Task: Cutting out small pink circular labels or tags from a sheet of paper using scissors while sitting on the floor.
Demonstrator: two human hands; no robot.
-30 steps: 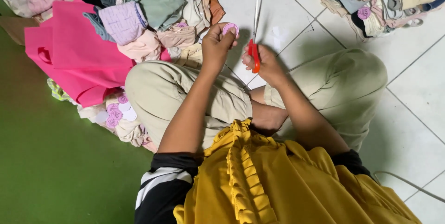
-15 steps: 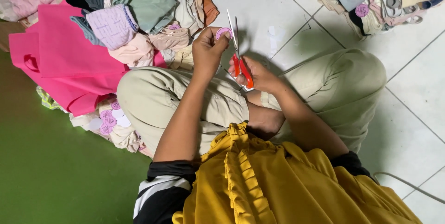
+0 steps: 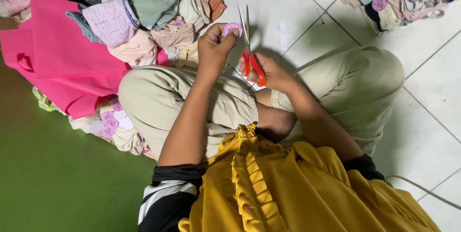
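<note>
The round pink tag (image 3: pixel 232 29) sits at the fingertips of the left hand (image 3: pixel 214 47), pinched between thumb and fingers so that its face stands up above the knuckles. Just to the right of the tag, the scissors (image 3: pixel 249 45) point upward, their blades slightly parted and close beside the tag's edge; whether steel touches paper cannot be told. The right hand (image 3: pixel 271 72) is closed on the scissors' orange handles, fingers through the loops. Both hands hover over the person's crossed legs in beige trousers (image 3: pixel 158 100). Left of the tag lies a heap of folded clothes (image 3: pixel 129 16) on a pink bag (image 3: pixel 62 59), and more pink tags (image 3: pixel 111 119) lie beside the left knee.
</note>
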